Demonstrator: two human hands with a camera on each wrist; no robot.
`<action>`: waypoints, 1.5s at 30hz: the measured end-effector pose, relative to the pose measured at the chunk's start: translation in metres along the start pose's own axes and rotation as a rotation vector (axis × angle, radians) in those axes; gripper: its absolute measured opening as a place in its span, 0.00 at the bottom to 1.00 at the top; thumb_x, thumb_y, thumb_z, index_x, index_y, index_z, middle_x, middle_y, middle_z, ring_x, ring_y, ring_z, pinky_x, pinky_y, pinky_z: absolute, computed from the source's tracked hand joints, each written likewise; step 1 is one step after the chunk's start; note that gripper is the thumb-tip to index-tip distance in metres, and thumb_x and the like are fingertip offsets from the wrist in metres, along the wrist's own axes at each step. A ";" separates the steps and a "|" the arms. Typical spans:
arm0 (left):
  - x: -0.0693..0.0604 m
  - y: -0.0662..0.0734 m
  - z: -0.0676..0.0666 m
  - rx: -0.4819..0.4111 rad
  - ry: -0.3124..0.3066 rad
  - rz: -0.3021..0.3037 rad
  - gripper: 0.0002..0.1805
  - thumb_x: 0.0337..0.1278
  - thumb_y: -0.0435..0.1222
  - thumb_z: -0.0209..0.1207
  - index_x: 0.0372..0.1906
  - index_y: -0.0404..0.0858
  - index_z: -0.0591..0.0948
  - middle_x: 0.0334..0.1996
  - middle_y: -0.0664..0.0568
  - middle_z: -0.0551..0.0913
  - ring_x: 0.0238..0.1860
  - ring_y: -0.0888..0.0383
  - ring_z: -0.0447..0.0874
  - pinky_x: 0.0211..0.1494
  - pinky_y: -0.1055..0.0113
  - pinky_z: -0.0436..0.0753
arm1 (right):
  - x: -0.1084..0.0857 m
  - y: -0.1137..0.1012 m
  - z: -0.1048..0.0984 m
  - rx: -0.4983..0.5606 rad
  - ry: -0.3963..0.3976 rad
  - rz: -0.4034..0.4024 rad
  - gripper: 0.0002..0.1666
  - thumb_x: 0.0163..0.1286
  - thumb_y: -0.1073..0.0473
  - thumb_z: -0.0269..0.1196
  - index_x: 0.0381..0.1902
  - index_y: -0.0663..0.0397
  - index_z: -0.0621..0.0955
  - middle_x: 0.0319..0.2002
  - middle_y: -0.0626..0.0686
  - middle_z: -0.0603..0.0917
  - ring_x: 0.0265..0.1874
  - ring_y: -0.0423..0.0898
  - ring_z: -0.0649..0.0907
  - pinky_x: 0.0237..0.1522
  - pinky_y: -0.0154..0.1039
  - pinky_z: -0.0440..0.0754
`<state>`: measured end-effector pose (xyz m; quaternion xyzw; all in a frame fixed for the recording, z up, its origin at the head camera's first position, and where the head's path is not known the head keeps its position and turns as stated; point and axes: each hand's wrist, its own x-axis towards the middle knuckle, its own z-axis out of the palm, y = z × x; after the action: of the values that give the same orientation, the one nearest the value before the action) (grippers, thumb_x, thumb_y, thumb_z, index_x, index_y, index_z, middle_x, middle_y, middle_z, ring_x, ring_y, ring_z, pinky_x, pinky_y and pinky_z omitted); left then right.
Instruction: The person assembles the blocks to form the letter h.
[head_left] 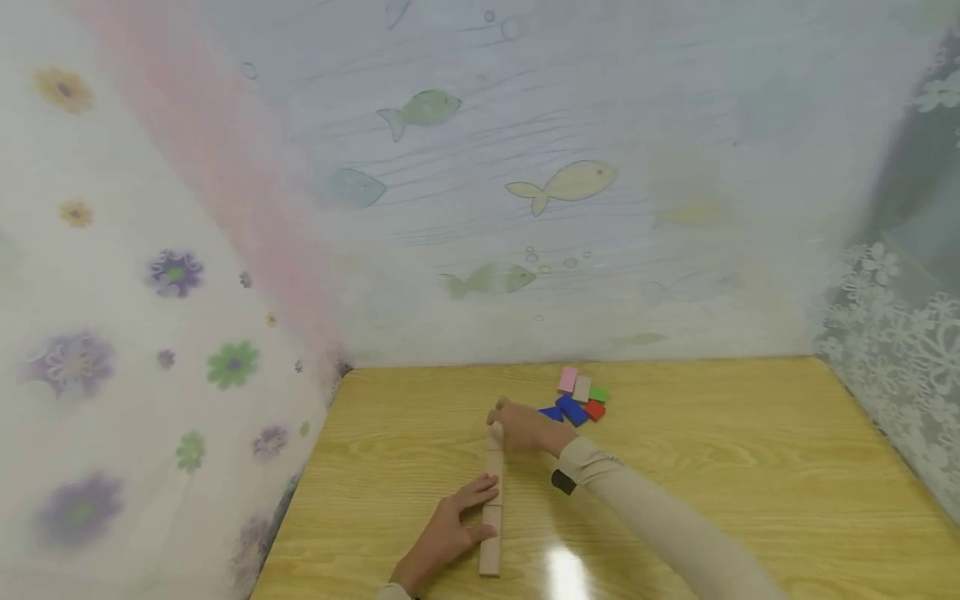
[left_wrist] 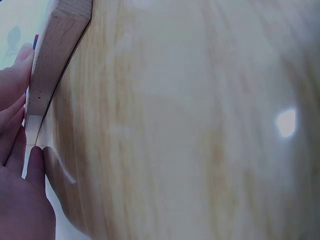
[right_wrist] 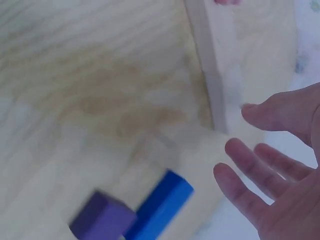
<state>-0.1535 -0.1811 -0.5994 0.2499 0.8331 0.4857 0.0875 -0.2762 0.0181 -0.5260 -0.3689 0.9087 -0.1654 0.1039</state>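
While the left hand point(head_left: 450, 529) lies along the left side of the row of pale wooden blocks point(head_left: 492, 513), its thumb apart from its extended fingers, the right hand point(head_left: 528, 427) is at the far end of the same row, in the lower centre of the head view. The row rests on the table point(head_left: 712, 483) end to end, running toward the bottom of the frame; probably the left hand supports it so that the line is straight. The right wrist view shows the right thumb and fingers parted near the row's end, perhaps for adjusting it; whether they touch it, I cannot tell. Loose coloured blocks point(head_left: 572, 410) lie beyond the right wrist, apart from the row, maybe so that they do not disturb it. From the left wrist, one sees a block's side face, which the head view hardly gives. Only the right wrist view plainly shows a purple block point(right_wrist: 102, 217) beside a blue block point(right_wrist: 159, 207), at the bottom of the frame.
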 end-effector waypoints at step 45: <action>-0.002 0.041 -0.009 -0.037 0.028 0.003 0.28 0.48 0.28 0.66 0.57 0.24 0.74 0.63 0.37 0.69 0.66 0.36 0.60 0.69 0.54 0.60 | -0.055 0.088 -0.043 0.002 0.272 0.112 0.21 0.60 0.63 0.65 0.51 0.64 0.76 0.48 0.63 0.76 0.43 0.57 0.79 0.40 0.50 0.81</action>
<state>-0.1417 -0.1726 -0.5602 0.2428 0.8246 0.5047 0.0796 -0.3065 0.1255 -0.5160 -0.2917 0.9334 -0.2086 -0.0109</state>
